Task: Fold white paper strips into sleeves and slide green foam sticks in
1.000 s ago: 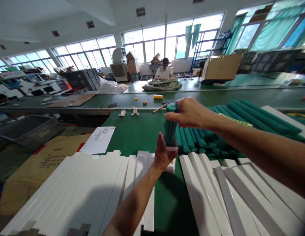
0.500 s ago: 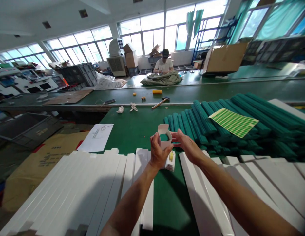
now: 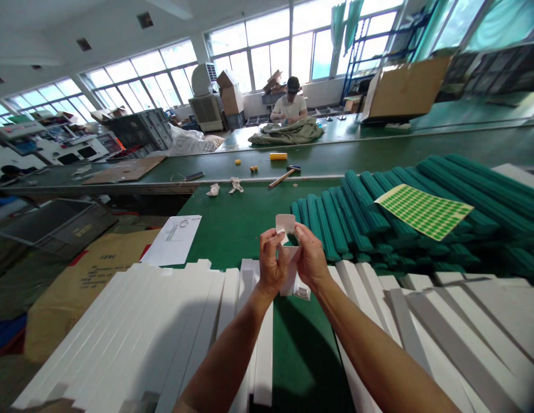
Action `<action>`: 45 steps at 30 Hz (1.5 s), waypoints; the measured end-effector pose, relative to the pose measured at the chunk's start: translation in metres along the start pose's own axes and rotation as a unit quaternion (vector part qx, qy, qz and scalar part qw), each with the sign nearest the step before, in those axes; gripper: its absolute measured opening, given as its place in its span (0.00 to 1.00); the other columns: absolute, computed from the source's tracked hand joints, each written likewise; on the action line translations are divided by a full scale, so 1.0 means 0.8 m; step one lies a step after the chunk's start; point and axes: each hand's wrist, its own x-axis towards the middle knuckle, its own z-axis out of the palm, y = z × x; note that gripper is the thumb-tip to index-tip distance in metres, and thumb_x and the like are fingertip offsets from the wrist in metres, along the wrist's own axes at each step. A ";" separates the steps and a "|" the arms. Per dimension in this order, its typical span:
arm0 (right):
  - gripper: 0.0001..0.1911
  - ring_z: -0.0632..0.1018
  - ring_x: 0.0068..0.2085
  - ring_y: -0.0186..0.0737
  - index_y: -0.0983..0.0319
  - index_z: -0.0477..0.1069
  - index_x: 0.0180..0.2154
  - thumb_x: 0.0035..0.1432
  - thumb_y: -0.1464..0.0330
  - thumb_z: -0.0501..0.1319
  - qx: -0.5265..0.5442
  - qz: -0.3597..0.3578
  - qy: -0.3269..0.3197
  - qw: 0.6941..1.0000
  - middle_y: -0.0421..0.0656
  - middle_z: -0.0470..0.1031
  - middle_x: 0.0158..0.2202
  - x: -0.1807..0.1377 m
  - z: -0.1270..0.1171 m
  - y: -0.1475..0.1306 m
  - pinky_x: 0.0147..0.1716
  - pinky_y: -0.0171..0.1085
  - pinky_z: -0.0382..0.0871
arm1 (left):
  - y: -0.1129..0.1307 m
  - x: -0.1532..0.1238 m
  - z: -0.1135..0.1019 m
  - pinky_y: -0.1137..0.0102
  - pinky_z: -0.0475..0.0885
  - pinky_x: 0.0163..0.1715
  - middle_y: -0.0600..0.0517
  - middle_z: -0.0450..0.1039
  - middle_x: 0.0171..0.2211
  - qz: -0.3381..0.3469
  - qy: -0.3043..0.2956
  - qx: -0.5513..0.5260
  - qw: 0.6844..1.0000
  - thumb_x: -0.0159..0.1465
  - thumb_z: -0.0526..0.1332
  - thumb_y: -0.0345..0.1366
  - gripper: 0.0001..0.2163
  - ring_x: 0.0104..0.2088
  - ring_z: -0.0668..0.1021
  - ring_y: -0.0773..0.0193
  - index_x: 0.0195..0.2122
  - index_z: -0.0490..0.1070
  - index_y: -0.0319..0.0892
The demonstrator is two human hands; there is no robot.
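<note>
Between my hands stands a white cardboard box (image 3: 285, 221), its open end up and the back flap raised. My left hand (image 3: 272, 265) is closed around the left side, its fingertips at a folded side flap. On the opposite side, my right hand (image 3: 310, 256) grips the box wall, with thumb and fingers near the rim. Green shows inside the opening; whether that is contents or the table behind, I cannot tell. Just below the hands, a small white item (image 3: 301, 290) is partly hidden. Long white boxes lie to the left (image 3: 163, 310) and right (image 3: 447, 321).
Green ribbed rolls (image 3: 421, 212) are piled at the right, with a sheet of green stickers (image 3: 424, 210) on top. A printed paper (image 3: 172, 240) lies left. Farther off are a hammer (image 3: 284, 176), a yellow roll (image 3: 278, 156) and a person (image 3: 289, 106) seated at another table.
My right hand has moved from reaching beside the box to gripping its right side. My left fingers have come up to the rim, and a side flap is now bent inward.
</note>
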 end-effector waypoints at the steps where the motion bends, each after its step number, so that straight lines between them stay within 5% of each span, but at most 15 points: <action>1: 0.15 0.75 0.45 0.40 0.60 0.74 0.44 0.55 0.61 0.61 -0.007 -0.003 -0.003 1.000 0.42 0.77 0.44 0.003 0.002 0.000 0.50 0.39 0.67 | 0.000 0.003 -0.002 0.60 0.70 0.48 0.44 0.68 0.46 -0.010 0.003 -0.006 1.000 0.70 0.48 0.45 0.16 0.50 0.72 0.57 0.46 0.68 0.41; 6: 0.09 0.75 0.38 0.39 0.60 0.76 0.35 0.49 0.68 0.61 -0.029 -0.021 0.003 0.999 0.40 0.77 0.35 0.012 0.010 -0.001 0.44 0.38 0.68 | 0.004 0.014 -0.002 0.61 0.69 0.50 0.47 0.69 0.43 -0.059 -0.003 -0.030 0.998 0.69 0.51 0.43 0.12 0.48 0.73 0.59 0.39 0.69 0.42; 10: 0.09 0.76 0.39 0.43 0.61 0.75 0.27 0.49 0.66 0.57 -0.043 -0.067 -0.006 0.997 0.44 0.77 0.33 0.014 0.010 0.004 0.42 0.40 0.70 | 0.002 0.009 -0.001 0.65 0.73 0.45 0.44 0.68 0.47 -0.100 0.016 -0.085 0.991 0.68 0.53 0.44 0.18 0.47 0.75 0.60 0.55 0.58 0.42; 12: 0.14 0.76 0.42 0.46 0.62 0.76 0.32 0.52 0.64 0.54 -0.031 -0.087 -0.022 0.995 0.46 0.77 0.37 0.011 0.004 0.011 0.44 0.42 0.70 | 0.000 0.008 -0.007 0.65 0.74 0.44 0.41 0.67 0.48 -0.084 -0.010 -0.059 0.995 0.68 0.52 0.47 0.23 0.47 0.75 0.59 0.60 0.53 0.41; 15: 0.21 0.75 0.48 0.48 0.62 0.73 0.47 0.56 0.61 0.51 -0.032 -0.081 -0.046 0.995 0.47 0.76 0.47 -0.002 -0.014 0.025 0.49 0.45 0.68 | 0.000 0.015 -0.024 0.61 0.73 0.47 0.39 0.65 0.50 -0.003 -0.080 0.014 0.997 0.68 0.46 0.52 0.24 0.51 0.73 0.55 0.56 0.62 0.40; 21: 0.31 0.65 0.61 0.49 0.62 0.59 0.61 0.57 0.60 0.54 -0.256 -0.139 -0.147 0.945 0.49 0.64 0.60 -0.025 -0.038 0.036 0.61 0.47 0.58 | 0.010 0.040 -0.052 0.60 0.70 0.52 0.41 0.68 0.49 0.076 -0.176 0.062 0.979 0.68 0.52 0.40 0.16 0.52 0.72 0.55 0.55 0.62 0.39; 27: 0.30 0.74 0.52 0.49 0.66 0.55 0.58 0.56 0.64 0.58 -0.426 -0.247 -0.104 0.864 0.56 0.68 0.53 -0.013 -0.022 0.039 0.51 0.45 0.70 | 0.012 0.055 -0.062 0.63 0.72 0.49 0.42 0.66 0.48 0.053 -0.265 0.129 0.954 0.70 0.48 0.37 0.20 0.48 0.73 0.58 0.62 0.56 0.38; 40: 0.25 0.76 0.46 0.46 0.65 0.56 0.55 0.57 0.67 0.57 -0.424 -0.268 -0.183 0.846 0.54 0.70 0.49 -0.007 -0.023 0.035 0.43 0.42 0.73 | 0.048 0.084 -0.078 0.64 0.76 0.36 0.47 0.66 0.41 0.067 -0.385 0.332 0.859 0.72 0.43 0.40 0.21 0.35 0.76 0.61 0.64 0.56 0.45; 45: 0.24 0.74 0.48 0.46 0.64 0.56 0.54 0.57 0.68 0.57 -0.412 -0.271 -0.207 0.845 0.53 0.69 0.48 -0.008 -0.020 0.036 0.46 0.43 0.71 | 0.051 0.081 -0.081 0.61 0.75 0.46 0.40 0.67 0.53 0.106 -0.404 0.328 0.847 0.72 0.43 0.38 0.21 0.50 0.75 0.55 0.63 0.56 0.39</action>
